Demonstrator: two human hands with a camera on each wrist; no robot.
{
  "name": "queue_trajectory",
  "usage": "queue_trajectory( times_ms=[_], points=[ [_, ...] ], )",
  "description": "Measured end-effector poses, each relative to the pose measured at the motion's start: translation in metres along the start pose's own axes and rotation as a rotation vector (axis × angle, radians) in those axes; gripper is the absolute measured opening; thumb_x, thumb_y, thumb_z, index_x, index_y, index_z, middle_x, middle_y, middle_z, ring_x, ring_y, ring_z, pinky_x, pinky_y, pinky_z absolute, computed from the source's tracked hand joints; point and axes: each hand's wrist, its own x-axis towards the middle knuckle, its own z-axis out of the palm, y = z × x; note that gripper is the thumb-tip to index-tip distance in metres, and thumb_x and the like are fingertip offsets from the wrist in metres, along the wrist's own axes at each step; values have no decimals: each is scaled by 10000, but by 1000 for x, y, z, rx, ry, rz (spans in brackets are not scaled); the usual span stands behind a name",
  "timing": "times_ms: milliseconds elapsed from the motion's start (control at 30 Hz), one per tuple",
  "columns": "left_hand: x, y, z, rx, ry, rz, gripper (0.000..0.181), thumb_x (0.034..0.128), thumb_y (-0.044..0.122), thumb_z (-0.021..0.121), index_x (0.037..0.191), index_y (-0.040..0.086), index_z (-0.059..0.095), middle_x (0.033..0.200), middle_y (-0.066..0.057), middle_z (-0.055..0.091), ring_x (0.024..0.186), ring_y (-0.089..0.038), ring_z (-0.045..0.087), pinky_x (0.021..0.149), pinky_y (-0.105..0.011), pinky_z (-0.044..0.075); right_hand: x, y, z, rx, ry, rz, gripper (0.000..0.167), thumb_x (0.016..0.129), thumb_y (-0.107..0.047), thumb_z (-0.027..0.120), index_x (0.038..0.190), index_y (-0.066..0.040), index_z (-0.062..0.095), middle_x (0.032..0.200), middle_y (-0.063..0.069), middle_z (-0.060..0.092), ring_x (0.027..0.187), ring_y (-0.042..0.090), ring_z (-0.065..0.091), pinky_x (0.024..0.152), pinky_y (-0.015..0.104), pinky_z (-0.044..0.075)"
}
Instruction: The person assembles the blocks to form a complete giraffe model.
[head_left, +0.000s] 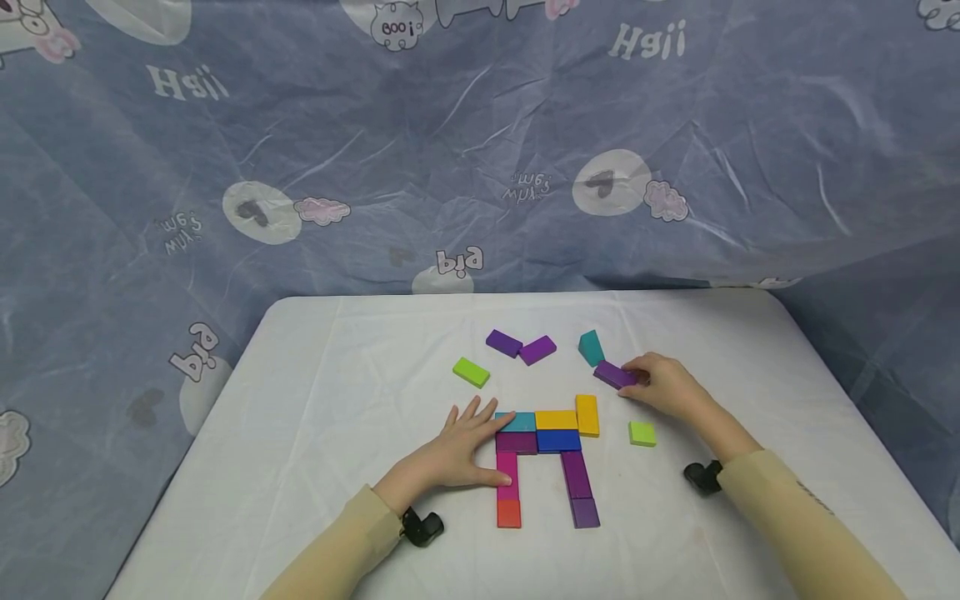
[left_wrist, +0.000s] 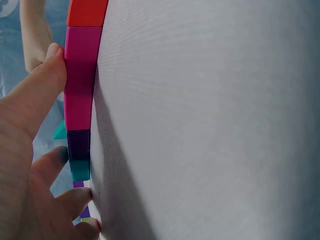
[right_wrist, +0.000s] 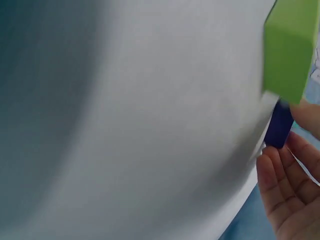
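In the head view, flat coloured blocks form an arch-like figure on the table. My left hand (head_left: 459,450) lies spread at its left side, the thumb on the pink block (head_left: 507,467) and the index finger on the teal block (head_left: 519,422). Beyond the figure's right side, my right hand (head_left: 666,387) pinches the end of a purple block (head_left: 611,374) between thumb and fingers. That block's far end is close to a teal wedge-shaped block (head_left: 591,347). The right wrist view shows the pinched block (right_wrist: 279,125) partly hidden behind a green block (right_wrist: 287,55).
Two purple blocks (head_left: 503,342) and a lime green block (head_left: 471,372) lie loose behind the figure. Another lime green block (head_left: 642,433) rests to its right. The white-covered table (head_left: 337,375) meets a grey-blue patterned cloth (head_left: 420,167) at the back.
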Motion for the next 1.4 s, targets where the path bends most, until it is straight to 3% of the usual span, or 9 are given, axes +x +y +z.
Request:
queue_trajectory(
  times_ms=[167,400,700,967,1200,1300,1400],
  points=[
    [0,0,0,1,0,-8,917,800,581,724,1559,334,272,1665,-38,149,1549,-289,1,1220,-598,-11,4,-14,3,-7,-82,-16,519,839,-280,790,1248,-5,629,872,74,593,786,193,505,696,286,460],
    [0,0,0,-4,2,-10,917,797,598,717,1558,343,272,1665,-28,150,1550,-281,2,1221,-595,-9,10,-24,4,-17,-162,-56,617,875,-335,745,1398,-75,546,827,36,545,769,175,485,651,272,418],
    [0,-1,1,-12,9,-4,910,800,593,717,1556,347,274,1666,-26,145,1550,-281,-7,1221,-595,-17,20,-26,-1,10,-258,-132,557,935,-176,675,1444,-52,484,823,45,509,779,176,476,686,293,410],
    [0,-1,1,-5,8,-1,910,801,595,715,1557,342,276,1666,-27,148,1550,-283,-2,1220,-596,-18,33,-29,-3,-5,-335,-67,616,938,-176,652,1489,-54,403,843,50,534,787,182,494,710,285,440],
    [1,-1,1,-4,2,-7,910,801,598,712,1557,347,273,1666,-23,148,1551,-276,-5,1223,-590,-18,41,-28,-1,-6,-268,-39,609,926,-222,668,1431,22,430,922,108,570,808,210,514,753,338,486],
    [1,-2,2,-1,2,-9,913,799,603,713,1557,348,272,1666,-21,146,1551,-273,-7,1224,-588,-16,40,-30,1,-30,-204,-32,640,920,-287,684,1415,44,451,1073,200,564,919,281,535,867,437,517],
    [2,-3,2,2,2,-12,916,796,605,715,1556,353,271,1666,-17,146,1551,-270,-8,1225,-585,-14,39,-29,4,-54,-156,-47,655,911,-322,690,1403,50,470,1269,284,524,1095,377,531,1016,549,464]
  ],
)
